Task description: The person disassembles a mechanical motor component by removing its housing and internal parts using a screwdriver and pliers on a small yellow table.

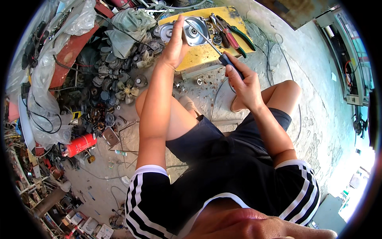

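Note:
My right hand [246, 83] is closed around the dark handle of a screwdriver [229, 65]. Its long metal shaft slants up and left across the open face of a square silver metal housing [202, 26], which has a round bore in its middle. My left hand [175, 47] grips the housing's left side, its fingers partly hidden. Beneath is a yellow board on a low stand [199, 55]. A second round metal piece [165, 32] lies left of my left hand. Pliers with green handles [241, 36], a red-handled tool [229, 38] and other hand tools lie to the housing's right.
Motor parts and fan blades [127, 91] are heaped on the floor at left. A red cylinder [80, 145] lies below the plastic sheeting [45, 103]. Black cables [270, 59] trail over the concrete at right. A shelf unit [346, 59] stands at far right.

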`<state>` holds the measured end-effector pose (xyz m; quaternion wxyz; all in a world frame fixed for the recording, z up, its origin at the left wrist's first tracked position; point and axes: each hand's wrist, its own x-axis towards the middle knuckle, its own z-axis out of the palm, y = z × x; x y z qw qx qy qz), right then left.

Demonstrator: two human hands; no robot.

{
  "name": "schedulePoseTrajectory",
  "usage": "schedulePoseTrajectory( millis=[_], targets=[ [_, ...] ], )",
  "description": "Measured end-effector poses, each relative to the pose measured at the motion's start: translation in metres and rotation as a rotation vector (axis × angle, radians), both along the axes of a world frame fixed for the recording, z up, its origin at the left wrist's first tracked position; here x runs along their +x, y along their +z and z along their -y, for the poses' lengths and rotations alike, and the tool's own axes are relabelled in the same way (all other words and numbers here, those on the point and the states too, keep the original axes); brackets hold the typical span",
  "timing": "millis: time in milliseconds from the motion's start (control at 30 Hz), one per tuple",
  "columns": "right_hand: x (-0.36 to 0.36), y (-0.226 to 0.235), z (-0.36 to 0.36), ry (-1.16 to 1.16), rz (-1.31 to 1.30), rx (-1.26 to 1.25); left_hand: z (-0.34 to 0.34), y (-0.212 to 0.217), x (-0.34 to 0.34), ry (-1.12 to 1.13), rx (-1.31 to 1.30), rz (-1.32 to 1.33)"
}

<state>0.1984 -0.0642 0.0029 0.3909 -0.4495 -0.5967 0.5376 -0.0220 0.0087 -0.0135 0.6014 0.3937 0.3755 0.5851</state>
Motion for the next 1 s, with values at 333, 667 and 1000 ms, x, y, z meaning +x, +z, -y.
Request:
schedulePoseTrajectory(
  millis=[333, 667, 1000],
  targets=[
    [0.014, -0.006, -0.007, 0.006, 0.097, -0.057, -0.007, -0.012, -0.01, -0.081, -0.314, 0.446],
    [0.021, 0.009, -0.007, 0.13, -0.015, -0.224, 0.001, -0.004, -0.02, -0.151, -0.115, 0.084],
    [0.022, 0.013, 0.003, 0.144, -0.11, -0.347, -0.002, 0.001, -0.013, -0.04, -0.272, 0.406]
  ],
)
